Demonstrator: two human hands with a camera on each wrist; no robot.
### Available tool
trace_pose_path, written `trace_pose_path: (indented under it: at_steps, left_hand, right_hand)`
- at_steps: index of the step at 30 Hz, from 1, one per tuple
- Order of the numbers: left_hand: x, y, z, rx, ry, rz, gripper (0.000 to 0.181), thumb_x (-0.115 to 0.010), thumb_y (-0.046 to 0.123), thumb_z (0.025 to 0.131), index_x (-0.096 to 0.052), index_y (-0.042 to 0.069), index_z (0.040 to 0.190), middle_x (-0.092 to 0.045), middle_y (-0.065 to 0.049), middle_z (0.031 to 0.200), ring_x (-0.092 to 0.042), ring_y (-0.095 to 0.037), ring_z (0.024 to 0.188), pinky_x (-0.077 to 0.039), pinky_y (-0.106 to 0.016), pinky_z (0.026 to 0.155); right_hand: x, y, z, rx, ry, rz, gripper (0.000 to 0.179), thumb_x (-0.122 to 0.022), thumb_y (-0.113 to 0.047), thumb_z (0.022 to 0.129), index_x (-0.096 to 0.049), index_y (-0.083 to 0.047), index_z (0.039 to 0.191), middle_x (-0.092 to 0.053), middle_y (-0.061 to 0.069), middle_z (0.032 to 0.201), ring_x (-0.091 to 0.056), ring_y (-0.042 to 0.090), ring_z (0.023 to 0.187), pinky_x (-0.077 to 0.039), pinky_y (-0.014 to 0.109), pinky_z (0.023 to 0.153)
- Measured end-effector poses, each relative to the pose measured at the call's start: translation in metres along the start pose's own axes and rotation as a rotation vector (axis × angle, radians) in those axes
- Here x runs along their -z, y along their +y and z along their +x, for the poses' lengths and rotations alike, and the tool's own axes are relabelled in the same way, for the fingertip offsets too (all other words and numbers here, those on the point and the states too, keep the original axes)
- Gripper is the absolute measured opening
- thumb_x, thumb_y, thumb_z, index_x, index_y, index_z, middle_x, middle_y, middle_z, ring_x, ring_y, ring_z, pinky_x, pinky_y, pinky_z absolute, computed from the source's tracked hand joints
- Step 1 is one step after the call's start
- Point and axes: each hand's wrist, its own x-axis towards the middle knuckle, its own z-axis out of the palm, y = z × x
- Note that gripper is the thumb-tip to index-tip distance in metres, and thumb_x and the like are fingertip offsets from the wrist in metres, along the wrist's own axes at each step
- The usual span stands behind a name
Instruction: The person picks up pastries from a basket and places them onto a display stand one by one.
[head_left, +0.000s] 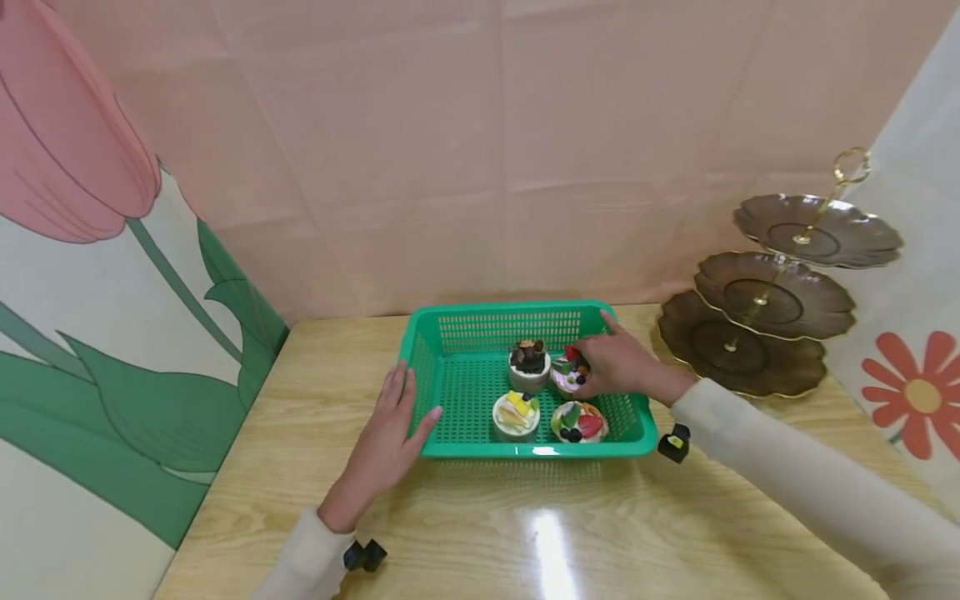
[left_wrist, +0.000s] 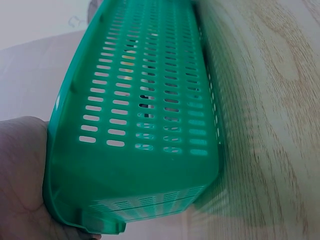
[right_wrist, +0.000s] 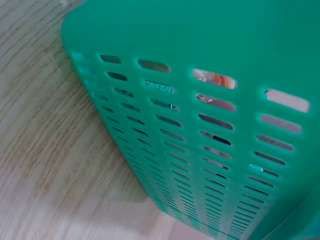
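Observation:
A green perforated plastic basket point(head_left: 465, 450) stands on the table, holding several small decorated cupcakes. My right hand point(head_left: 618, 362) reaches in over the right side and grips a cupcake with purple cream and berries point(head_left: 567, 375); its fingertips are partly hidden. Close by sit a chocolate-topped cupcake point(head_left: 528, 360), one with yellow fruit pieces point(head_left: 516, 414) and one with strawberry and dark berries point(head_left: 580, 423). At the basket's left rim, my left hand point(head_left: 386, 437) rests with its fingers extended. The left wrist view has the palm point(left_wrist: 22, 170) against the rim; the right wrist view has only the basket's slotted side point(right_wrist: 185, 120).
A three-tier brown stand point(head_left: 776, 296) with scalloped gold-edged plates and a ring handle rises at the back right of the wooden table point(head_left: 315, 367). A pink backdrop point(head_left: 465, 167) hangs right behind the table. Flower-printed panels flank both sides.

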Motion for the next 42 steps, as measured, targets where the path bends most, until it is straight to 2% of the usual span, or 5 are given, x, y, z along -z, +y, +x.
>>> trace_pose_path:
  at_steps: [7,17,25,34,42]
  left_hand:
    - [-0.001,0.001,0.000,-0.008,0.011,-0.013,0.080,-0.039,0.055,0.107,-0.023,-0.006,0.158,-0.007,-0.016,0.169,-0.001,-0.029,0.156,-0.023,-0.057,0.119]
    - [-0.003,0.001,0.000,0.008,0.009,-0.012,0.082,-0.037,0.057,0.107,-0.021,-0.004,0.158,-0.005,-0.015,0.170,-0.001,-0.029,0.156,-0.022,-0.056,0.120]
    - [-0.003,0.002,0.001,0.004,0.022,-0.023,0.081,-0.037,0.056,0.107,-0.022,-0.004,0.158,-0.006,-0.016,0.170,-0.002,-0.029,0.156,-0.021,-0.056,0.120]
    - [-0.005,0.002,-0.001,0.016,0.010,-0.023,0.082,-0.036,0.057,0.107,-0.020,-0.003,0.159,-0.004,-0.014,0.170,0.001,-0.028,0.156,-0.019,-0.055,0.121]
    - [-0.006,0.002,-0.002,0.005,0.029,-0.023,0.080,-0.039,0.054,0.108,-0.022,-0.006,0.158,-0.006,-0.016,0.170,-0.002,-0.031,0.156,-0.020,-0.057,0.120]
  right_hand:
    - [-0.001,0.003,-0.004,0.011,0.069,0.108,0.066,-0.090,-0.036,0.075,-0.067,0.001,0.124,-0.064,-0.014,0.069,-0.067,0.015,0.083,-0.003,0.067,0.118]
    - [0.000,0.009,-0.007,0.029,0.240,0.340,0.070,-0.093,-0.027,0.074,-0.066,0.004,0.129,-0.069,0.018,0.123,-0.062,0.037,0.119,-0.008,0.064,0.120]
    - [0.004,0.011,-0.014,-0.012,0.287,0.420,0.074,-0.091,-0.027,0.076,-0.061,0.004,0.136,-0.066,0.020,0.122,-0.062,0.032,0.104,-0.053,0.050,0.087]
    - [0.014,0.014,-0.031,-0.042,0.310,0.568,0.070,-0.088,-0.020,0.081,-0.058,0.000,0.140,-0.065,0.016,0.121,-0.062,0.027,0.101,-0.052,0.042,0.083]
    - [0.032,0.015,-0.053,-0.034,0.345,0.667,0.067,-0.086,-0.015,0.083,-0.056,0.002,0.141,-0.058,0.021,0.136,-0.061,0.033,0.116,-0.049,0.054,0.100]
